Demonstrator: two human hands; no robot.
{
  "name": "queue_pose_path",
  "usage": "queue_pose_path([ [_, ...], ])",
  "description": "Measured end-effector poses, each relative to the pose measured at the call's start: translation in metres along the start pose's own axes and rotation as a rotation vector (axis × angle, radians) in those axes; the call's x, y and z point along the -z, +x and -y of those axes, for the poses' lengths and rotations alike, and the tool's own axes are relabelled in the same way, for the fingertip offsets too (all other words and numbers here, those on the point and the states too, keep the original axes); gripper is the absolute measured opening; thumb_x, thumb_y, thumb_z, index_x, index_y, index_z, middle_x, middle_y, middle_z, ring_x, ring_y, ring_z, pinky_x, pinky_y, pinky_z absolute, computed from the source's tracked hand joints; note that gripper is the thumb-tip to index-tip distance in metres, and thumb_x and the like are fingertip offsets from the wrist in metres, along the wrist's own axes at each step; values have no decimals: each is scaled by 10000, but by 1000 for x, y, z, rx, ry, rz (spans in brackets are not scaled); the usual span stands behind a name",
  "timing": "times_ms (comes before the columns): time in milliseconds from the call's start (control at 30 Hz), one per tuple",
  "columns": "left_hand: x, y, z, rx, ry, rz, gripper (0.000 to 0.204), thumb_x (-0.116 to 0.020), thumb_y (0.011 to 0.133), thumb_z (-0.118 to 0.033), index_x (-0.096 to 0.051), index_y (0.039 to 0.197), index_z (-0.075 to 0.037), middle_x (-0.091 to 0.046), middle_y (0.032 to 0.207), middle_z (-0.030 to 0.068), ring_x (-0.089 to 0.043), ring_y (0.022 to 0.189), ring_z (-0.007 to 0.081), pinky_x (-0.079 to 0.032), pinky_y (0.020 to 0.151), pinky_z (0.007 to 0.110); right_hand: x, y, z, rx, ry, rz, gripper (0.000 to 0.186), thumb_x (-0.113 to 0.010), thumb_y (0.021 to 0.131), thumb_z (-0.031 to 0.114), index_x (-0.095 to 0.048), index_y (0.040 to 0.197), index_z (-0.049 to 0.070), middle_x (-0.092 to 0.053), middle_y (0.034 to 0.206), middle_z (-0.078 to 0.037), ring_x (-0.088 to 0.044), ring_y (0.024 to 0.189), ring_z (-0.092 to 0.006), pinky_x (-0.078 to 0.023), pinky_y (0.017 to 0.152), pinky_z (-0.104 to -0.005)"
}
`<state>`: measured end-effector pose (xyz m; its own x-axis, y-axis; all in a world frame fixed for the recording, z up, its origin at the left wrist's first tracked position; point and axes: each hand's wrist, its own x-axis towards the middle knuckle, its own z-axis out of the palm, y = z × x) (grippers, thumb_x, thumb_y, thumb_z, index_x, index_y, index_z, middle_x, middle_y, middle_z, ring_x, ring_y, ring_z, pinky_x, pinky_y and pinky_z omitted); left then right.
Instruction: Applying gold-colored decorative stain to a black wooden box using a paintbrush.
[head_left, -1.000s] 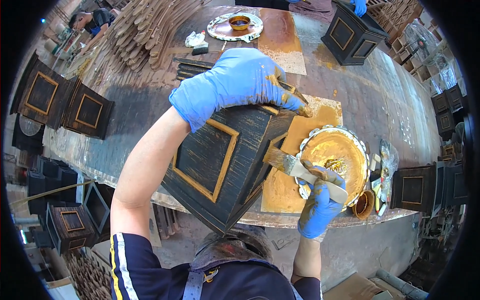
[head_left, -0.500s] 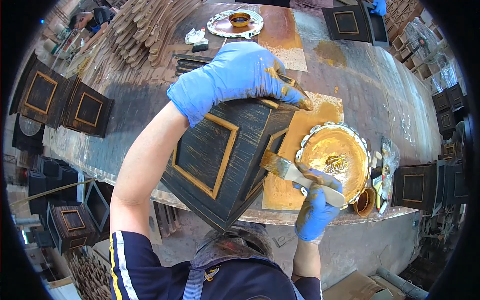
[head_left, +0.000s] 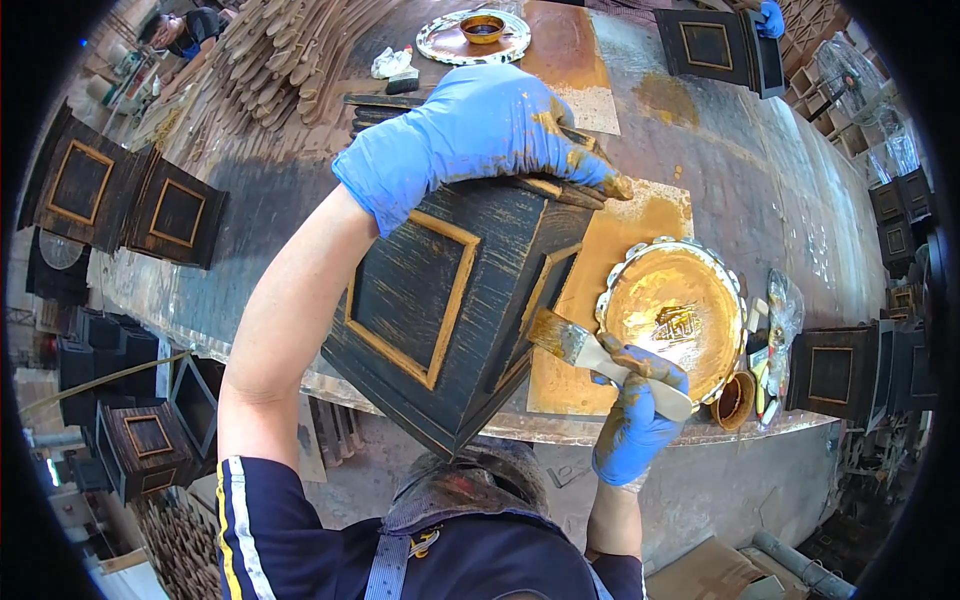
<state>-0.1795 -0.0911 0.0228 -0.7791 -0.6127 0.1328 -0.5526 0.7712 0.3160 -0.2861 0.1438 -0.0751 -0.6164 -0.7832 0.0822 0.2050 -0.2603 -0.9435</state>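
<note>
My left hand (head_left: 490,130), in a blue glove smeared with gold-brown, grips the top edge of a tilted black wooden box (head_left: 420,320) with gold-painted panel trim. Its fingers curl over the corner. My right hand (head_left: 640,420), similarly gloved, holds a flat paintbrush (head_left: 590,350), its stained bristles at the box's right-side trim. Beside the brush, a scalloped plate (head_left: 670,310) holds gold paint, with a small paint cup (head_left: 733,400) at its lower right. Both rest near a stained board (head_left: 560,390). The hidden underside of the box cannot be seen.
Black boxes stand left (head_left: 175,215) and right (head_left: 830,370). Stacked wooden strips (head_left: 280,65), a bowl (head_left: 482,30) on a tray and a cloth (head_left: 390,62) lie farther back. A person (head_left: 180,40) works top left; another's gloved hand (head_left: 768,20) holds a box (head_left: 705,45) top right.
The box and my left hand have shifted slightly upward in the picture. The brush is a little lower along the side. The far right box has been turned over onto another face.
</note>
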Motion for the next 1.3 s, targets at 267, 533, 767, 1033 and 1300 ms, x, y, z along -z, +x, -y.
queue_pose_path([
  [267,-1,2,3,1,22,8,491,-627,638,-545,-648,792,-79,-574,599,109,-572,575,231,-431,567,317,5,-3,-4,-72,-63,19,164,-509,789,26,-472,930,-48,-556,936,-174,-568,824,-210,-461,756,-339],
  [533,-4,4,5,-21,84,-18,475,-626,649,-539,-644,795,-87,-576,611,101,-573,590,229,-436,579,311,6,-10,-5,-49,-161,40,146,-516,788,39,-495,908,-42,-570,911,-155,-562,833,-204,-459,746,-328],
  [767,-3,5,5,-4,15,18,492,-625,641,-545,-654,830,-91,-592,654,117,-586,625,233,-446,601,317,11,-20,-7,19,-125,15,152,-519,793,39,-489,920,-38,-570,905,-151,-561,839,-205,-448,750,-314],
  [1033,-3,5,4,11,98,15,525,-607,644,-568,-660,850,-88,-612,678,112,-599,663,244,-457,641,318,10,-30,-12,-42,-74,-1,132,-519,801,40,-485,913,-22,-568,906,-158,-573,854,-217,-465,747,-330],
  [1300,-3,5,10,-57,71,-30,514,-599,658,-556,-661,863,-89,-616,698,121,-601,683,254,-460,652,320,9,-37,-11,-28,-116,64,104,-512,810,38,-481,894,-17,-563,920,-167,-583,855,-234,-479,745,-342],
])
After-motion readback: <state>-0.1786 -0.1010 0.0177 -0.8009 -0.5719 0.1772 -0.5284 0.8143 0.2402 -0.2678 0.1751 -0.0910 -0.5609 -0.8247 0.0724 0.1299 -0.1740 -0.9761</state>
